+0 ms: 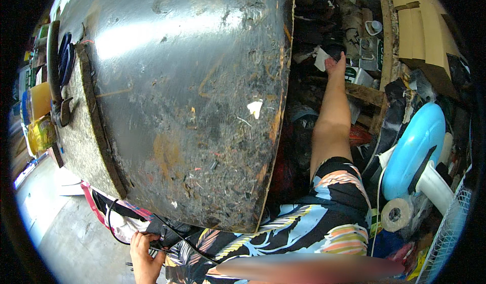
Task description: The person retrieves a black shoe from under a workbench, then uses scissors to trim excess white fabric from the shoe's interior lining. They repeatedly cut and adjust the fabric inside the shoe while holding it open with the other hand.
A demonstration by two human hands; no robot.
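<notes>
My right hand (335,65) reaches far into a cluttered wooden bay right of the large dark board. Its thumb and fingers close around a dark, rounded thing (334,50) that I cannot identify. Against the fingers is a white scrap (321,59), perhaps paper or cloth. Metal cans (369,53) stand just right of this hand. At the lower left, my left hand (146,257) has bent fingers against a black item (166,233) beside a black cable (186,241). What those fingers hold is partly hidden. A bag with pink edging (93,203) lies behind this hand.
The worn dark board (192,106) fills the middle, with a white scrap (254,108) on it. Along the right are cardboard (425,30), a blue round thing (412,152), a tape roll (396,214) and a white wire grille (445,233). Grey floor (96,238) shows at left.
</notes>
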